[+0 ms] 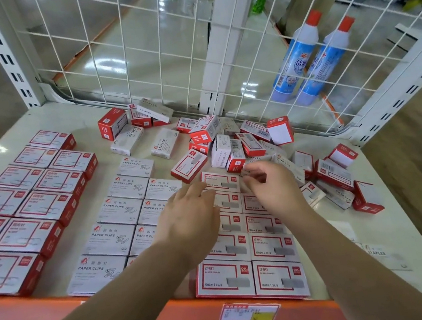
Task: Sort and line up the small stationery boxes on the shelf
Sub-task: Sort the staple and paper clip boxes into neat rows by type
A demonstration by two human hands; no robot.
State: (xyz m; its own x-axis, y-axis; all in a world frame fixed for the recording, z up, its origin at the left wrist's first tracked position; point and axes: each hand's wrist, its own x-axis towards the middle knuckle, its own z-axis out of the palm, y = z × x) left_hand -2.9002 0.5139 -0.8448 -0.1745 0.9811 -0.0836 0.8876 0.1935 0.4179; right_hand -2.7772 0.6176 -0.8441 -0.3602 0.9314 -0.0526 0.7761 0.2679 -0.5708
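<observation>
Red-framed white staple boxes [226, 277] lie flat in two neat columns near the shelf's front edge. My left hand [190, 214] reaches over the left column, its straight fingers touching the farthest box [221, 181]. My right hand [270, 186] hovers over the far end of the right column. Its curled fingers and thumb pinch a small staple box that the hand mostly hides. Behind both hands lies a jumbled pile of red and grey boxes [231, 140]. Some of these stand on edge and some lie tilted.
Grey paper clip boxes [110, 239] form two columns left of the staples, and larger red boxes [25, 234] fill the far left. White wire mesh [163, 58] closes the shelf's back, with two blue bottles [296, 58] behind it. The front rail [49, 310] is orange.
</observation>
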